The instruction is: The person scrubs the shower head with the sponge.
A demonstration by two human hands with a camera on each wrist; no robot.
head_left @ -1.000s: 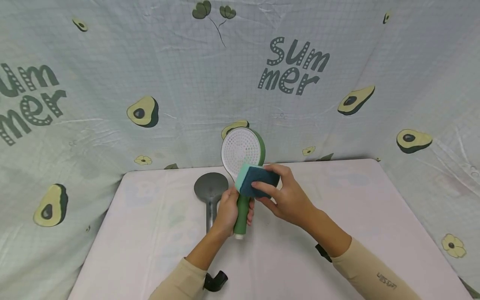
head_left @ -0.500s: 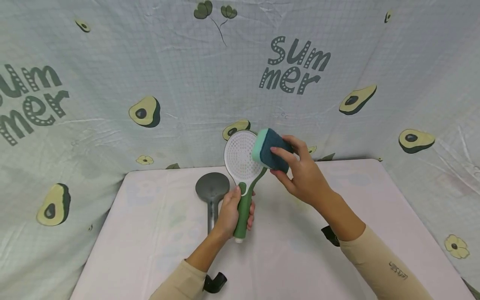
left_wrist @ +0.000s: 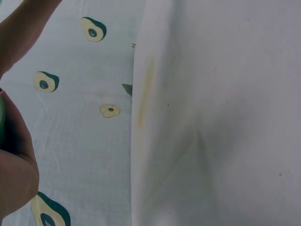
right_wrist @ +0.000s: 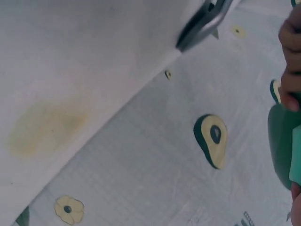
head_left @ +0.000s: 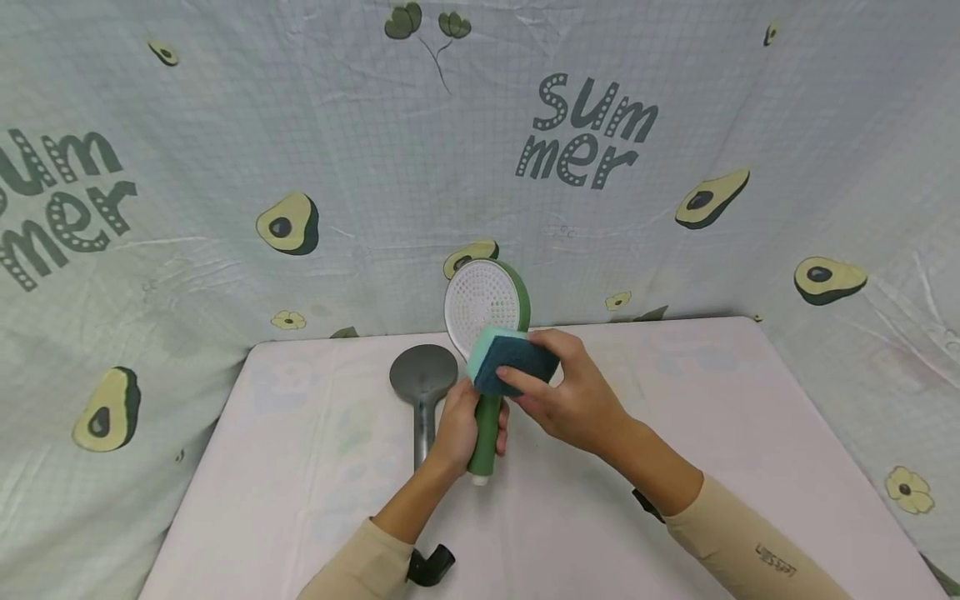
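Observation:
My left hand grips the green handle of a shower head, holding it up with its white perforated face toward the head camera. In my right hand, fingers and thumb pinch a two-layer sponge, dark blue on one side and mint green on the other. The sponge covers the neck of the shower head, its mint side toward it, close to the left thumb. At the right edge of the right wrist view appear the shower head's green back and a strip of the mint sponge.
A second, dark grey shower head lies on the pale table, left of my left hand, its handle partly behind the left forearm. Behind the table hangs a printed cloth with avocados. Black wrist straps show below the arms.
The sponge moved up and right along the shower head's face half a second ago, then came back down to the neck. The left hand kept its grip, the shower head turning slightly.

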